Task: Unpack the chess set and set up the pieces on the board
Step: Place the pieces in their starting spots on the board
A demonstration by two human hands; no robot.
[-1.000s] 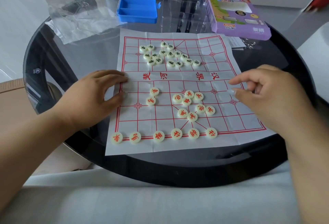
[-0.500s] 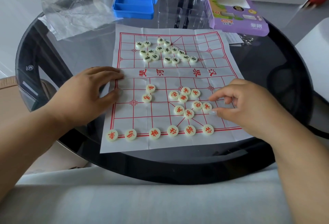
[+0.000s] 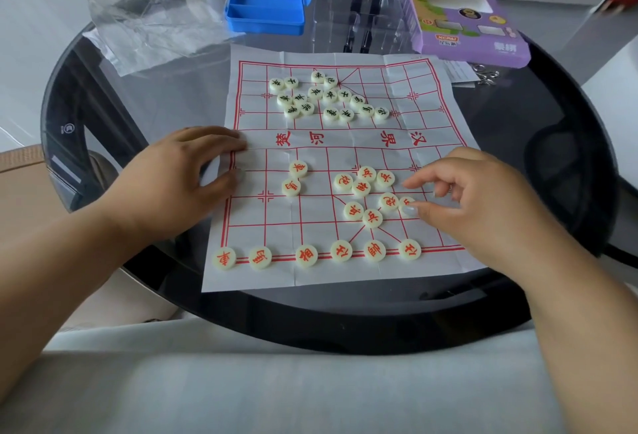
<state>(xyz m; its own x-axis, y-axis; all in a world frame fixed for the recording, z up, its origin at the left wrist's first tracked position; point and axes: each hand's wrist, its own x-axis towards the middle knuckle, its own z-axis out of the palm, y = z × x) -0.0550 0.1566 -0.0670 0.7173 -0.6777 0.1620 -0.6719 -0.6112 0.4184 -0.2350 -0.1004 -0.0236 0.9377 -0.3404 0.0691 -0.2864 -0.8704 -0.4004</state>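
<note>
**Reaching into the loose red pieces on the paper board**

Lying flat on a round dark glass table (image 3: 103,95), a creased white paper board printed with a red grid (image 3: 345,143). Pressing down on the board's left edge, the left hand (image 3: 179,181), fingers straight and spread over the margin, thumb on the paper, nothing held. Hovering over the board's right half, the right hand (image 3: 473,202), fingers loosely curled, index finger stretched toward the loose cluster, thumb tip touching one cream round piece (image 3: 406,204) at the cluster's right end; whether that piece is actually pinched cannot be told.

Lined up along the board's near edge, six cream discs with red characters (image 3: 317,255). Scattered in the board's near half, a loose cluster of red-lettered discs (image 3: 366,192), with two more red-lettered discs (image 3: 295,178) apart toward the board's left. Heaped in the board's far half, a group of cream discs with black characters (image 3: 328,97).

Beyond the board's far edge, a blue plastic compartment tray (image 3: 264,3). Left of that tray, a crumpled clear plastic bag (image 3: 155,22). Beyond the board's far right corner, a purple cardboard box (image 3: 466,19), with a clear plastic insert (image 3: 359,9) between it and the blue tray. Just beside the board's far right corner, small metal hooks (image 3: 486,74) and a folded paper slip (image 3: 459,72).
</note>
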